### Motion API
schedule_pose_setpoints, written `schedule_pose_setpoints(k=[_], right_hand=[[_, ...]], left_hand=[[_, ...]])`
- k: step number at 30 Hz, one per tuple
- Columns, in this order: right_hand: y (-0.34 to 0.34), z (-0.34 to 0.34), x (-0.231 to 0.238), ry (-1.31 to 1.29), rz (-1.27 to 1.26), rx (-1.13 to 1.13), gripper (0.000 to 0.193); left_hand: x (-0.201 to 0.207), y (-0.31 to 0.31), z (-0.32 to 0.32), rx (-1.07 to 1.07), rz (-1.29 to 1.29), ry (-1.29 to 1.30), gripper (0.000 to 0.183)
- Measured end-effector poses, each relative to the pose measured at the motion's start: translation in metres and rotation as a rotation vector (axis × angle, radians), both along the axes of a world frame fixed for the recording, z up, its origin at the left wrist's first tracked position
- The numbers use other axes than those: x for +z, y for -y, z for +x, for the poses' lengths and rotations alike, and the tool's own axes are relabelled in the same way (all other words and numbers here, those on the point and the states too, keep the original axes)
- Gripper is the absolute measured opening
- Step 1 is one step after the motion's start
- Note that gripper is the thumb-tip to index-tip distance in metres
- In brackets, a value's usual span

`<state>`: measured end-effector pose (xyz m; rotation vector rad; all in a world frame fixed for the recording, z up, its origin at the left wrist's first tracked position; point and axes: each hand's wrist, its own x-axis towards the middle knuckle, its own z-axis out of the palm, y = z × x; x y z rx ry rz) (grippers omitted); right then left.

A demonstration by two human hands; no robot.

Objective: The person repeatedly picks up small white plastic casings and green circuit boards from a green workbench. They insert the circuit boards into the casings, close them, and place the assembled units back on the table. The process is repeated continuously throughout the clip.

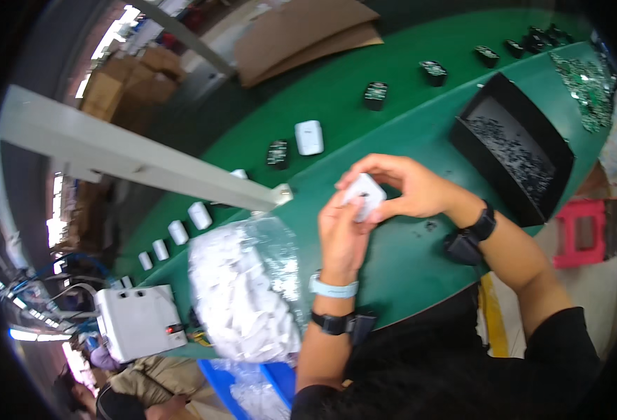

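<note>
Over the green work table, a small white plastic housing (370,189) with a dark spot on its face is held up between both my hands. My left hand (345,234) grips it from below, with the thumb across its front. Fingers of my right hand (410,183) curl round its upper side, and that thumb presses near its lower right edge. The side turned away from me is hidden by the fingers. On the table close to my right wrist lie a few tiny dark pieces (430,225).
A black box (564,157) of small dark parts stands right, near green circuit boards (585,87). Left lies a clear bag (242,294) of white pieces. Beyond, a green strip carries black units (375,96) and white housings (309,138). A grey beam (133,157) crosses left; another person (123,395) sits lower left.
</note>
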<state>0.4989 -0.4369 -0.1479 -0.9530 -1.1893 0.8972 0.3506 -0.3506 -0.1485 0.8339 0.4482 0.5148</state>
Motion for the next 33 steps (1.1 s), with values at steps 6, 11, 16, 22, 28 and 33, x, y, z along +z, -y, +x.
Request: schedule_pose_setpoints(k=[6, 11, 16, 22, 28, 33], right_hand=[[-0.002, -0.006, 0.008, -0.128, 0.032, 0.069, 0.056], [0.007, 0.002, 0.005, -0.387, 0.063, 0.037, 0.059], [0.014, 0.014, 0.016, -0.546, 0.068, 0.058, 0.062], [0.004, 0.01, 0.009, -0.517, 0.05, 0.141, 0.058], [0.011, 0.019, 0.009, -0.445, -0.001, 0.072, 0.053], [0.012, 0.019, 0.009, -0.453, -0.021, 0.074, 0.051]], left_hand=[[0.004, -0.01, -0.012, -0.097, 0.076, 0.021, 0.025], [0.064, -0.026, -0.035, -0.043, 0.643, -0.235, 0.021], [0.07, -0.211, -0.103, 0.481, 1.144, -0.786, 0.016], [-0.016, -0.325, -0.131, 0.143, 1.58, -1.282, 0.059], [-0.001, -0.282, -0.109, 0.35, 1.57, -1.156, 0.041], [0.076, -0.196, -0.129, 0.552, 1.642, -0.907, 0.029]])
